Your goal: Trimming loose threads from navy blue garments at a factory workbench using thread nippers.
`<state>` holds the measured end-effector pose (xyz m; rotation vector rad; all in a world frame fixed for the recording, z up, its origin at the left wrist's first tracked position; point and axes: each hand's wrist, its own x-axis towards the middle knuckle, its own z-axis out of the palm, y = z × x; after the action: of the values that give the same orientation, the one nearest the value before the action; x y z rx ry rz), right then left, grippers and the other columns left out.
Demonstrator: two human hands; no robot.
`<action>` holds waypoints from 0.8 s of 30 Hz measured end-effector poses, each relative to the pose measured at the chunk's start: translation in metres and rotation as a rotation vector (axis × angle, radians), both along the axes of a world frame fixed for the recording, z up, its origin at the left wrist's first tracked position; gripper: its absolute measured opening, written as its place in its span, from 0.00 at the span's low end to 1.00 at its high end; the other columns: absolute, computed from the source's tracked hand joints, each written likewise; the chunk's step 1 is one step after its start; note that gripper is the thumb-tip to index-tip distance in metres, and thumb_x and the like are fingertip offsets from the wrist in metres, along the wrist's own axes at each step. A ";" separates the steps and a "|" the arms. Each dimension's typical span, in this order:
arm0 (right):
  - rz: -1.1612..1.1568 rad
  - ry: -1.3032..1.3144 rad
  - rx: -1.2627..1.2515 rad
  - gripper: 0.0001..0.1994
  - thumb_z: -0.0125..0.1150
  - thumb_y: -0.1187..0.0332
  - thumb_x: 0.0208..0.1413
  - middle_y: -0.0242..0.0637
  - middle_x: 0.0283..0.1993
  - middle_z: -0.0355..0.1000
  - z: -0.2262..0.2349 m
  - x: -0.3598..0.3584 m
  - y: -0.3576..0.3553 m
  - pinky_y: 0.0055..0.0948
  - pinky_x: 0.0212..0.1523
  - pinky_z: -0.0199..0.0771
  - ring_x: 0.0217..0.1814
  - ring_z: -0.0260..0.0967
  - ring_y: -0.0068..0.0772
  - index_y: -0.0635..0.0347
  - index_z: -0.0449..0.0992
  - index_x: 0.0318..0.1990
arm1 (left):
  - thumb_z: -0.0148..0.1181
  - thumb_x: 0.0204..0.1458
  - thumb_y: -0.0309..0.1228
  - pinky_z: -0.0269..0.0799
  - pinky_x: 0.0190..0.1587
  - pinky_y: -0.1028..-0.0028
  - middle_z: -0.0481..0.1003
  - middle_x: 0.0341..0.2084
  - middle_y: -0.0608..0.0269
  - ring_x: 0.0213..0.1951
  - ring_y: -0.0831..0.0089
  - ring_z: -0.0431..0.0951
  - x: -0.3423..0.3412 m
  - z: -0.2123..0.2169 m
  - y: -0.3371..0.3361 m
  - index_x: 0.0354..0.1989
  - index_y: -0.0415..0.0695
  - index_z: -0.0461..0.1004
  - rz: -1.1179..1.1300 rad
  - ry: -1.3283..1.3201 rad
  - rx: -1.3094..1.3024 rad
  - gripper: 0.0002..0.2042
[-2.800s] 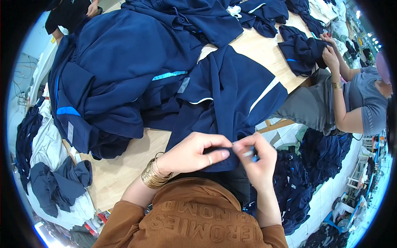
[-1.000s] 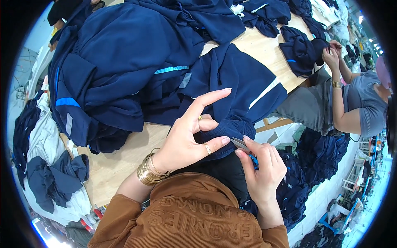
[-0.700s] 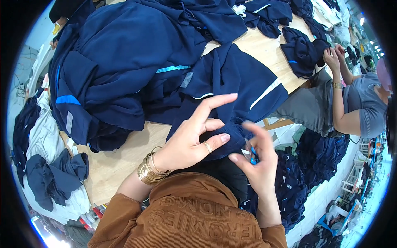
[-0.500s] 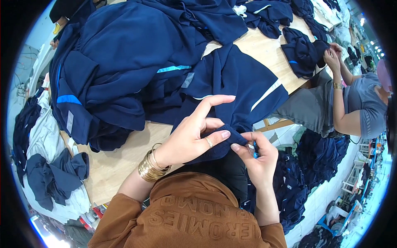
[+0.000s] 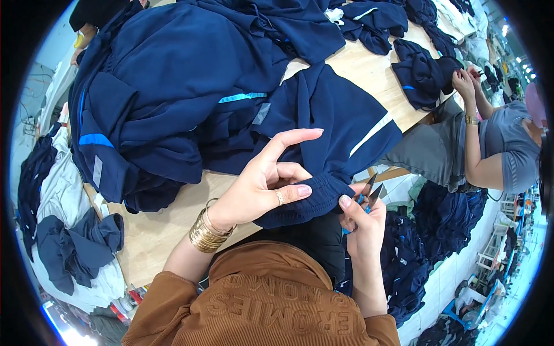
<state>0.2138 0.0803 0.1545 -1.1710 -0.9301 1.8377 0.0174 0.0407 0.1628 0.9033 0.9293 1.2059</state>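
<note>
Between thumb and fingers of my left hand is the gathered, elastic-looking edge of a navy garment; the index finger sticks out free. The rest of that cloth runs up onto the table, with a white stripe on its right side. My right hand is closed around small blue-handled thread snips, whose dark blades point up and away, apart at the tips. The right thumb lies at the right end of the gathered edge; whether it grips the cloth, I cannot tell.
A large heap of navy garments covers much of the wooden table. At the right a co-worker handles a dark garment. More navy clothes are piled low on the right. Another person's arm shows at upper left.
The snips' blades now show, pointing up from my right hand, which has shifted slightly right. My left hand has moved a little left, and the gathered edge is spread wider.
</note>
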 end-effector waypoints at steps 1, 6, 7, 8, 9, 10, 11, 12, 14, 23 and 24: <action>0.001 0.000 0.001 0.09 0.65 0.75 0.44 0.24 0.19 0.62 0.000 0.000 0.001 0.14 0.16 0.46 0.15 0.50 0.11 0.64 0.73 0.33 | 0.57 0.49 0.19 0.59 0.30 0.88 0.70 0.28 0.72 0.28 0.90 0.65 0.001 -0.001 0.000 0.63 0.47 0.49 0.013 0.007 0.009 0.33; 0.019 0.116 -0.112 0.08 0.63 0.75 0.44 0.25 0.18 0.61 -0.002 0.000 0.001 0.15 0.15 0.47 0.13 0.51 0.12 0.62 0.72 0.33 | 0.59 0.48 0.21 0.65 0.36 0.85 0.75 0.28 0.64 0.31 0.85 0.71 0.002 -0.001 -0.001 0.63 0.44 0.49 0.032 -0.035 0.013 0.34; 0.020 0.115 -0.111 0.08 0.63 0.75 0.44 0.25 0.18 0.61 -0.003 0.002 0.003 0.15 0.15 0.47 0.13 0.51 0.12 0.62 0.72 0.33 | 0.59 0.48 0.22 0.66 0.36 0.85 0.75 0.28 0.64 0.32 0.85 0.72 0.000 -0.003 -0.002 0.62 0.44 0.49 0.014 -0.042 0.006 0.33; -0.004 0.152 -0.123 0.08 0.62 0.76 0.44 0.25 0.17 0.60 -0.005 0.004 0.005 0.15 0.15 0.47 0.13 0.50 0.13 0.62 0.71 0.33 | 0.59 0.48 0.22 0.66 0.36 0.85 0.75 0.28 0.64 0.32 0.85 0.72 -0.002 -0.005 -0.002 0.62 0.44 0.49 0.015 -0.043 0.006 0.33; -0.029 0.189 -0.134 0.07 0.61 0.76 0.45 0.25 0.17 0.60 -0.006 0.007 0.007 0.15 0.15 0.47 0.12 0.50 0.13 0.61 0.71 0.33 | 0.59 0.48 0.21 0.66 0.37 0.84 0.75 0.28 0.65 0.32 0.85 0.72 -0.004 -0.006 -0.002 0.60 0.43 0.52 -0.022 0.032 -0.023 0.31; -0.071 0.232 -0.182 0.06 0.60 0.75 0.46 0.25 0.16 0.59 -0.004 0.008 0.010 0.15 0.14 0.48 0.11 0.49 0.14 0.60 0.70 0.32 | 0.59 0.48 0.21 0.66 0.38 0.84 0.75 0.29 0.65 0.33 0.85 0.72 -0.006 -0.007 -0.002 0.58 0.43 0.55 -0.061 0.107 -0.051 0.28; -0.025 0.258 -0.184 0.05 0.56 0.71 0.51 0.26 0.17 0.59 -0.012 0.014 0.013 0.14 0.12 0.47 0.11 0.50 0.13 0.57 0.67 0.34 | 0.59 0.48 0.21 0.66 0.38 0.84 0.75 0.29 0.65 0.33 0.85 0.72 -0.009 -0.011 -0.003 0.58 0.43 0.55 -0.061 0.106 -0.049 0.28; -0.039 0.256 -0.220 0.05 0.56 0.71 0.51 0.25 0.17 0.59 -0.013 0.014 0.013 0.13 0.12 0.47 0.11 0.50 0.13 0.57 0.68 0.34 | 0.57 0.49 0.21 0.66 0.40 0.82 0.74 0.30 0.65 0.34 0.84 0.72 -0.012 -0.014 -0.005 0.56 0.42 0.57 -0.066 0.099 -0.022 0.25; -0.051 0.254 -0.261 0.05 0.56 0.70 0.52 0.25 0.17 0.59 -0.014 0.014 0.012 0.13 0.12 0.47 0.11 0.50 0.14 0.57 0.68 0.35 | 0.56 0.50 0.21 0.66 0.42 0.81 0.73 0.30 0.66 0.35 0.83 0.72 -0.014 -0.011 -0.009 0.53 0.41 0.59 -0.050 0.079 -0.024 0.21; -0.108 0.391 -0.357 0.02 0.56 0.71 0.52 0.26 0.16 0.58 -0.013 0.014 0.016 0.15 0.13 0.48 0.11 0.50 0.16 0.55 0.70 0.32 | 0.56 0.49 0.21 0.68 0.42 0.78 0.75 0.31 0.64 0.35 0.80 0.73 -0.012 -0.009 -0.010 0.55 0.43 0.58 -0.081 0.057 -0.038 0.24; -0.106 0.424 -0.361 0.02 0.55 0.71 0.53 0.26 0.16 0.57 -0.014 0.017 0.019 0.15 0.12 0.47 0.11 0.49 0.16 0.54 0.69 0.31 | 0.56 0.50 0.21 0.69 0.42 0.77 0.75 0.32 0.64 0.36 0.78 0.74 -0.013 -0.012 -0.010 0.52 0.41 0.63 -0.102 0.271 0.052 0.19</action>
<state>0.2304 0.0998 0.1401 -0.9524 -0.3005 2.1071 0.0048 0.0308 0.1505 1.1630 1.0570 1.0403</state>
